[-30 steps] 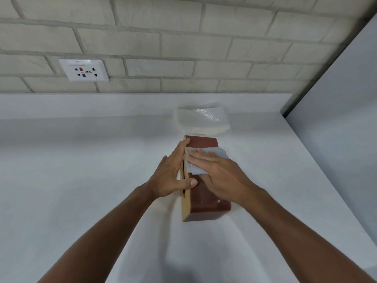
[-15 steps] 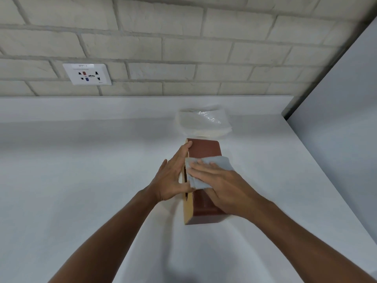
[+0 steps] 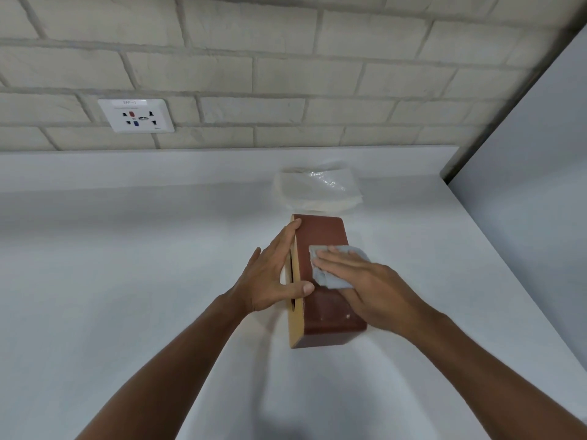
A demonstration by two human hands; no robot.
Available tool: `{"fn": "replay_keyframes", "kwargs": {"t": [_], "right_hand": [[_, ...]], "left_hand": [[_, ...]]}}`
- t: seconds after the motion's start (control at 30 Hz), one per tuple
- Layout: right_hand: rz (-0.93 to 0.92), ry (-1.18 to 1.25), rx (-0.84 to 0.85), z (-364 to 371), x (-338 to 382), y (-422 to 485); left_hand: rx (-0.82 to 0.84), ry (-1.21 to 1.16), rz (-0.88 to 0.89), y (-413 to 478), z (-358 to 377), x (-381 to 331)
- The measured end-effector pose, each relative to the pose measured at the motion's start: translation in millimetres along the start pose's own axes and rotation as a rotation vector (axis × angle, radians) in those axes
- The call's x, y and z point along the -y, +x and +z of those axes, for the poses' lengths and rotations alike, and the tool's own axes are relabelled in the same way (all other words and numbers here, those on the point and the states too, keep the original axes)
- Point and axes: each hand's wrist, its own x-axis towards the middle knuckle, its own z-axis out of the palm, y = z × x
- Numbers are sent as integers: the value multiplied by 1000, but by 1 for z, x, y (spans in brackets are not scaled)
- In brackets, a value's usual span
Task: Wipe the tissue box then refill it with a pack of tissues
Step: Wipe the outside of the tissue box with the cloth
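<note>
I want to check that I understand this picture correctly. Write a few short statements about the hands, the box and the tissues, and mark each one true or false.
1. The right hand presses a grey cloth on the brown tissue box. True.
2. The left hand lies flat on the counter, away from the box. False: it rests against the box's tan side, with the thumb over the top edge.
3. The pack of tissues is already inside the box. False: it lies on the counter behind the box.
4. A wall socket sits on the brick wall, to the left. True.
</note>
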Motion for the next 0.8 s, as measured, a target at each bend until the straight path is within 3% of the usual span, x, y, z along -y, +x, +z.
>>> {"fn": "replay_keyframes", "kwargs": {"t": [0.2, 0.27, 0.4, 0.6, 0.7, 0.8], "right_hand": [[-85, 6, 28, 13, 10, 4], [-41, 1, 64, 4, -6, -10], [39, 16, -22, 1, -4, 3], [-59, -12, 62, 2, 0, -16], [19, -8, -11, -2, -5, -5], [-30, 13, -19, 11, 18, 8]], "left_hand": [[-3, 4, 20, 0, 1, -1], [-12, -10, 21, 1, 1, 0], [-15, -19, 29, 0, 0, 0], [-19, -5, 32, 1, 1, 0], [-18, -8, 28, 0, 1, 0], [-8, 19, 21, 0, 1, -1]]}}
